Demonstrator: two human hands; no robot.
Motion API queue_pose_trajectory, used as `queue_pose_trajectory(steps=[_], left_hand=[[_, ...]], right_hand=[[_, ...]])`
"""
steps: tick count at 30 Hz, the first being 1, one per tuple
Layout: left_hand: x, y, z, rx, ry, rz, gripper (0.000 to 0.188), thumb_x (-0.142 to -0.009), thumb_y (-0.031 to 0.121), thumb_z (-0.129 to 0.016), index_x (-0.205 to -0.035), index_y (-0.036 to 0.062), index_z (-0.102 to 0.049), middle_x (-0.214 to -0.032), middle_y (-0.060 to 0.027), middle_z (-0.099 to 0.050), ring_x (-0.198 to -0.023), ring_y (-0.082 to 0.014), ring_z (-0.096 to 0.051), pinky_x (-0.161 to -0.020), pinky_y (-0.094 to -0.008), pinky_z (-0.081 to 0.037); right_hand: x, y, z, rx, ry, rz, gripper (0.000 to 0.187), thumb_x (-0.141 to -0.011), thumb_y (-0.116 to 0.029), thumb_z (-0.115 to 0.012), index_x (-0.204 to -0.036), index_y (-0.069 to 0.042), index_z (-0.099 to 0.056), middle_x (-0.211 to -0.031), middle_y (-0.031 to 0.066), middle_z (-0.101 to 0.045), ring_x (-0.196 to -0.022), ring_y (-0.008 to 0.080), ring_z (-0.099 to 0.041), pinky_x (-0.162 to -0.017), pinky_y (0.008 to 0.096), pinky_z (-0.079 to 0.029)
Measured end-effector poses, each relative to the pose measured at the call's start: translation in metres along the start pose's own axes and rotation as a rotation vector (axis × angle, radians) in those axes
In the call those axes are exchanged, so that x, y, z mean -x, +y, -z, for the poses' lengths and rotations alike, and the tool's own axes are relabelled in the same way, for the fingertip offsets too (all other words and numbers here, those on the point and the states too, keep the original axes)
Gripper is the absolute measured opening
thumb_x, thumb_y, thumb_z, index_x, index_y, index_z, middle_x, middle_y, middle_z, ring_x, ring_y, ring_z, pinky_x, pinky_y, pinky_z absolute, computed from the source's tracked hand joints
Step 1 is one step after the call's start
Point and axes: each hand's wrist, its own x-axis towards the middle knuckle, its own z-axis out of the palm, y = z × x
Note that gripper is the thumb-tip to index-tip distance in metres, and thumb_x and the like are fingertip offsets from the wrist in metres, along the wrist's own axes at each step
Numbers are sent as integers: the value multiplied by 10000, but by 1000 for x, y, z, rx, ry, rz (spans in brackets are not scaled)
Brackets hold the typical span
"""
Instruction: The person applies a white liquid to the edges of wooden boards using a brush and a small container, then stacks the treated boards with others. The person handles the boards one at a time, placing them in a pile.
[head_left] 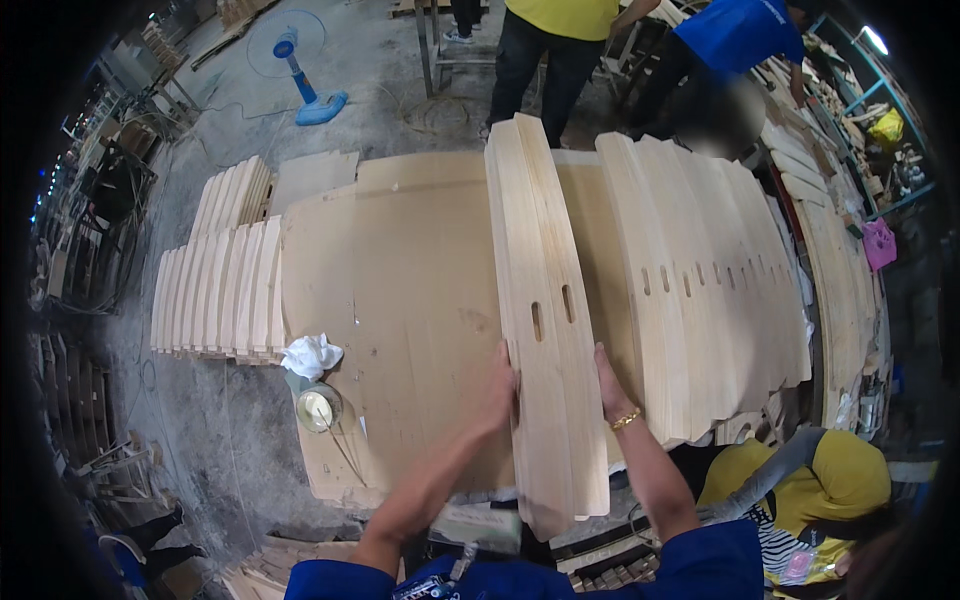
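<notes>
Two long pale wooden boards (555,410) lie side by side, lengthwise in front of me, each with an oblong slot near the middle. My left hand (503,385) presses along their left edge, its fingers partly hidden by the wood. On the opposite edge, my right hand (612,388), with a gold bracelet at the wrist, grips the pair from the right. Beneath the boards spreads a cardboard-covered table (420,250). A row of similar slotted boards (700,330) rests just right of my right hand.
At the table's left edge stand a container of cream-coloured liquid (318,412) with a thin stick and a crumpled white cloth (311,356). Stacked wooden pieces (220,290) sit farther left. A blue fan (320,108) is beyond. People work at the far side; a person in yellow (840,480) is lower right.
</notes>
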Motion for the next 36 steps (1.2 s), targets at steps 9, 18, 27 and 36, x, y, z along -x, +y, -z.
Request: queue_pose_trajectory(steps=[9,18,27,36], left_hand=[[21,-35,-13,361,-197,-95,759,-884,560,-235,-1390,62,34,-1453,-124,35,-1337,-246,8,-1079,-364,-51],[105,-21,87,-187,-401,-70,629,-924,457,-229,-1392,66,-75,-1458,-91,-49,-1339,-215,-41,-1082,-365,-65],[290,-28,204,-330,-1096,17,575,-936,426,-241,-1374,56,-195,-1439,-83,-168,-1331,-202,-133,-1075,-384,-100],[371,-41,270,-1023,-1689,-337,407,-930,248,-341,-1191,-34,-474,-1319,-216,-372,-1245,-303,-333,-1024,-339,-237]], right_hand=[[20,25,-31,-275,89,-6,666,-899,-538,-271,-1281,-4,-377,-1260,115,-449,-1153,191,-424,-975,300,-327],[200,119,-23,-309,526,-75,705,-888,-561,-232,-1364,-41,-239,-1376,113,-320,-1252,225,-315,-1035,374,-217],[403,473,-438,-431,1508,-471,506,-813,-429,-423,-995,13,-591,-1002,246,-579,-949,335,-566,-797,425,-444],[344,580,-884,-1116,1239,-888,427,-788,-338,-537,-928,57,-622,-933,207,-617,-844,313,-614,-671,407,-500]])
